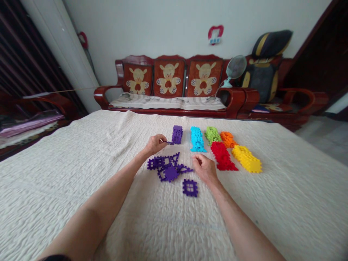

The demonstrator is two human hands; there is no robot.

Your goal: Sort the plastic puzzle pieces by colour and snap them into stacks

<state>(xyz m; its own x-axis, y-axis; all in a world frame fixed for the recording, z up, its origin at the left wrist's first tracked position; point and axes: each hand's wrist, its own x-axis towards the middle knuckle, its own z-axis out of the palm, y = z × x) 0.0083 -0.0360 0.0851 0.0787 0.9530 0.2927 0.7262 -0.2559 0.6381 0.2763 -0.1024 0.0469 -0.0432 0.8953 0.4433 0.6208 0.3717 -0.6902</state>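
My left hand pinches a thin purple interlocking tile, seen edge-on beside the near end of a purple tile stack. Between my forearms lies a loose heap of purple tiles, some square frames, some triangular, one solid. A purple window-frame tile lies apart on the near side. My right hand is closed to the right of the heap, thumb and fingers together; whether anything small is between them is hidden. A blue tile stack stands just beyond it, and a red tile stack is to its right.
Green, orange and yellow tile stacks stand at the right. A quilted cream cover is spread under everything. Behind is a wooden sofa with bear-patterned cushions, a small fan and a massage seat pad.
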